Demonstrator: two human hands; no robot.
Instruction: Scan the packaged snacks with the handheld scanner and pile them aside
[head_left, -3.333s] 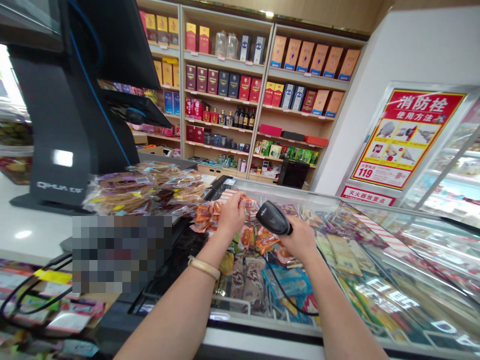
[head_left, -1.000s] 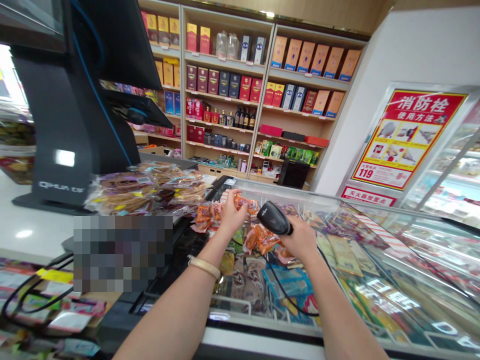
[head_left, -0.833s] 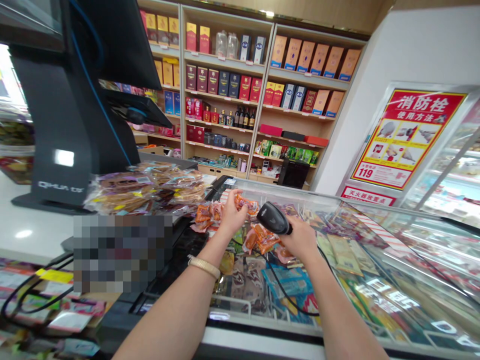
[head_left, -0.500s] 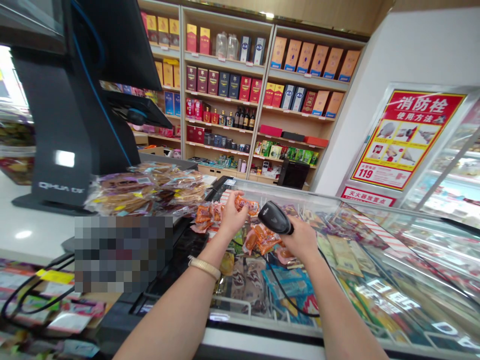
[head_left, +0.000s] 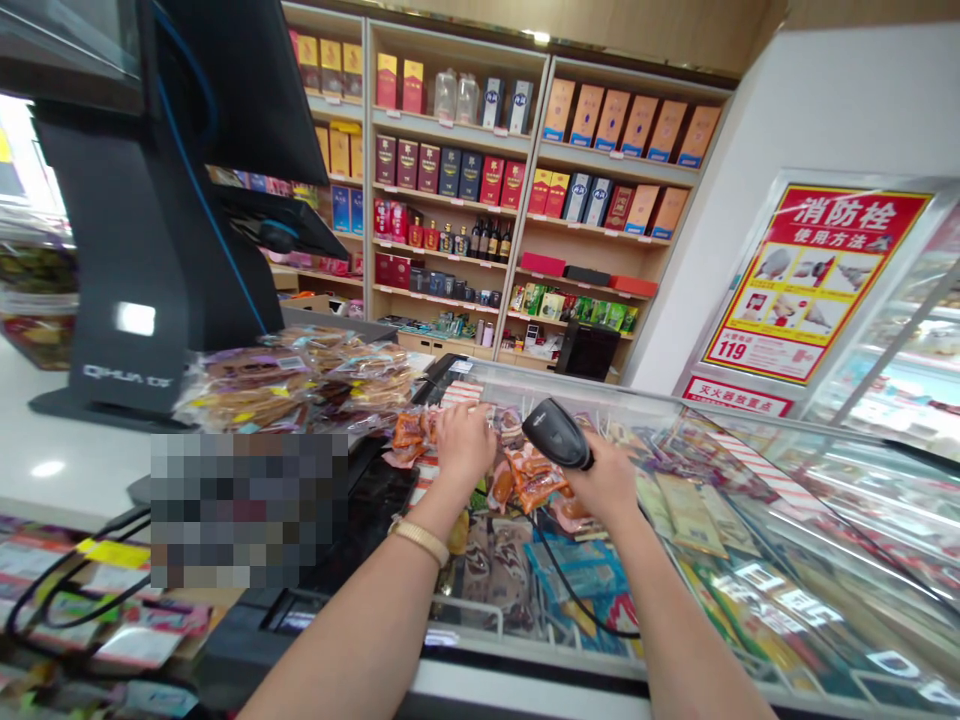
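Note:
My right hand (head_left: 607,482) is closed round the handle of a black barcode scanner (head_left: 556,432), whose head points up and left. Under the scanner lies a pile of orange-wrapped snack packets (head_left: 536,478) on the glass top. My left hand (head_left: 466,445), with a bracelet at the wrist, is at the edge of a second group of orange packets (head_left: 409,432). Its fingers curl downward, and whatever is in them is hidden behind the hand. The scanner's black cable (head_left: 559,575) loops down between my forearms.
Packaged goods fill the glass-topped case (head_left: 705,500) under my arms. To the left stand a black checkout terminal (head_left: 127,270) and a heap of clear-bagged snacks (head_left: 300,375). Shelves (head_left: 450,130) of boxes and bottles are behind. A blurred patch covers part of the counter.
My left hand has turned over and its fingers point down; the orange packet seen at its fingertips is out of sight. My right hand and the scanner have hardly moved.

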